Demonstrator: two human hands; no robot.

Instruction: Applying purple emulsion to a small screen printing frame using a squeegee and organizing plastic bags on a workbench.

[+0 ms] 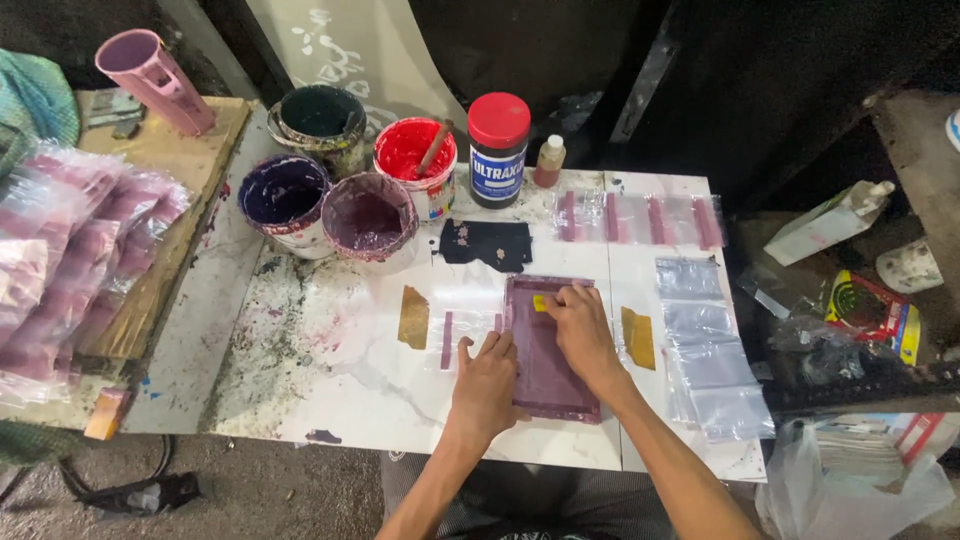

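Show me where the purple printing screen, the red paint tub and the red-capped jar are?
Purple printing screen (pixel 548 375): head view, on its bare mesh below the hands.
Red paint tub (pixel 408 150): head view, on the red paint inside it.
Red-capped jar (pixel 498 118): head view, on its red lid.

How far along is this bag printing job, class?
Done: striped bags lie along the table's far edge. In hand: both hands, left and right, press the purple screen flat. Left: the plain bags stacked at right carry no stripe.
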